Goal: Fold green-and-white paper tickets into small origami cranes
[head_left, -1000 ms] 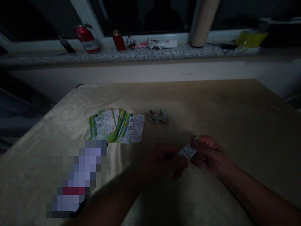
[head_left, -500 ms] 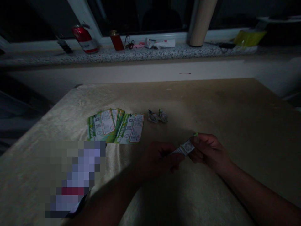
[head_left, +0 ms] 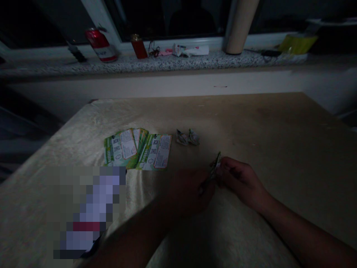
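Both my hands meet over the near middle of a beige table in dim light. My left hand and my right hand pinch the two ends of a small folded paper slip, now turned edge-on and nearly upright between them. Behind the hands lie two small folded paper shapes. To their left several green and white printed leaflets are fanned out flat on the table.
A blurred-out patch covers the near left of the table. A speckled stone window ledge behind holds a red can, a small red bottle, crumpled wrappers, a cardboard tube and a yellow bag.
The paper slip has turned from lying flat between my fingers to standing on edge. My hands have shifted slightly away from me and closer together.
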`<state>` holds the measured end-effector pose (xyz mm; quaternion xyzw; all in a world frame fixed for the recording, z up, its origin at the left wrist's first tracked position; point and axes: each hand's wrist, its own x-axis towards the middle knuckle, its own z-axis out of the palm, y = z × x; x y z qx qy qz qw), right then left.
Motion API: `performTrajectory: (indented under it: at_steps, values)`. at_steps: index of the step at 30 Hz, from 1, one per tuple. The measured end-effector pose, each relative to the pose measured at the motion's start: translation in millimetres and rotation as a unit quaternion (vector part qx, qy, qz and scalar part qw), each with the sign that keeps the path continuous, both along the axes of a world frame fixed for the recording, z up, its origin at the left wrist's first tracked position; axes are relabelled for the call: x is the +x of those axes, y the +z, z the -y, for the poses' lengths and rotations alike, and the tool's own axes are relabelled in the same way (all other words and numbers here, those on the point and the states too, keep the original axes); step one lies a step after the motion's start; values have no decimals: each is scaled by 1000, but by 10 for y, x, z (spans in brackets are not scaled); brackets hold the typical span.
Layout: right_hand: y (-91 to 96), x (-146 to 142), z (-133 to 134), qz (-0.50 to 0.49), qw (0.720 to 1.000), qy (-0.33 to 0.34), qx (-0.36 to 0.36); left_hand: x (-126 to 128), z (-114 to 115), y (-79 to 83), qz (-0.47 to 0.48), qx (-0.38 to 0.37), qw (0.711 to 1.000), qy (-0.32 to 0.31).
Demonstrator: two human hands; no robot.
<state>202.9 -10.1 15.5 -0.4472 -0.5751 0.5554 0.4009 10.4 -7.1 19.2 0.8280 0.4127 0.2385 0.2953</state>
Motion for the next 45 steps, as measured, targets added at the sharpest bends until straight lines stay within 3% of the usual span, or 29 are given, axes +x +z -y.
performTrajectory:
  at_steps: [5, 13, 18, 25, 29, 36, 38, 40, 45]
  values:
    - [-56, 18, 13, 5, 1000, 12, -16, 7, 5, 39, -15, 29, 999, -6]
    - [-42, 61, 20, -33, 998, 41, -24, -41, -45, 66, 86, -165, 982, -22]
    - [-90, 70, 25, -47, 996, 74, -15, -51, -61, 23, 126, -165, 976, -61]
    - [-63, 11, 17, 44, 997, 64, 31, 38, -9, 18, 33, -89, 994, 51]
    - [-83, -2, 24, 73, 993, 77, 41, 66, -14, 38, 43, -118, 990, 65]
    - [-130, 4, 34, 120, 992, 22, 24, 83, 1, 20, 80, -183, 972, 120]
    - [-119, 7, 28, 97, 995, 28, 10, 74, -10, 13, 130, -222, 958, 125]
    - [-97, 10, 21, 64, 998, 29, -5, 66, -39, 5, 218, -296, 924, 106]
    - [-22, -2, 18, -18, 999, 26, -27, 64, -118, -45, 416, -455, 787, 2]
